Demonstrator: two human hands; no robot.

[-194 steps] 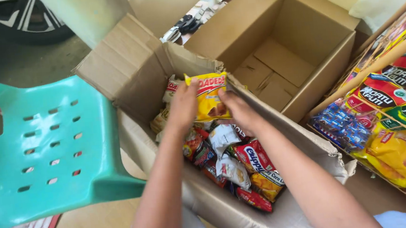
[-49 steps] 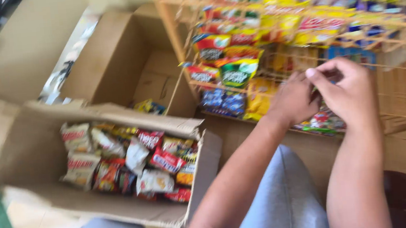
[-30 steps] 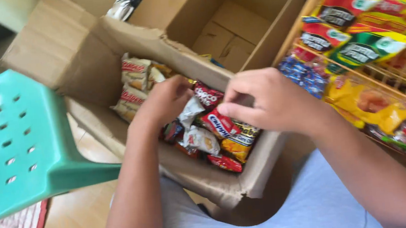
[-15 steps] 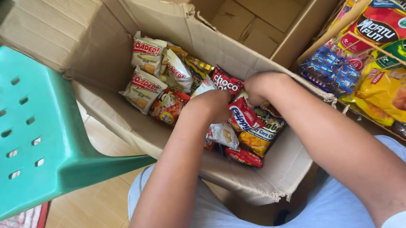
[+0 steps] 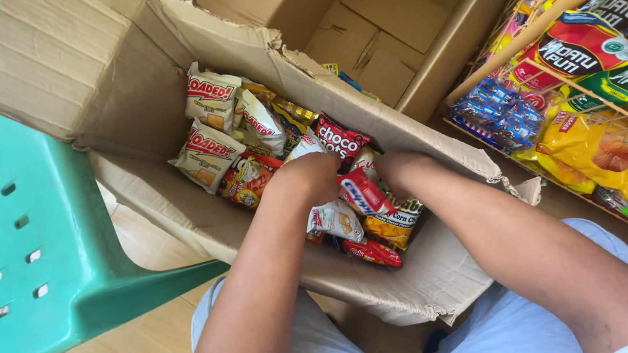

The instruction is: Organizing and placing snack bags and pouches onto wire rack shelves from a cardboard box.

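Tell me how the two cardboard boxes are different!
The near cardboard box is packed with snack packets, and both the left hand and the right hand are reaching into it. The far cardboard box looks almost empty, with bare bottom flaps showing and no hand in it. The near cardboard box has a torn, ragged rim; the far cardboard box's edges look neater. Both are brown and open on top.

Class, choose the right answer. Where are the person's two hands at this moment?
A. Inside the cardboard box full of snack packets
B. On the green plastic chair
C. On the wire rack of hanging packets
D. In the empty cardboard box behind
A: the left hand and right hand are both down among the snack packets in the open cardboard box.
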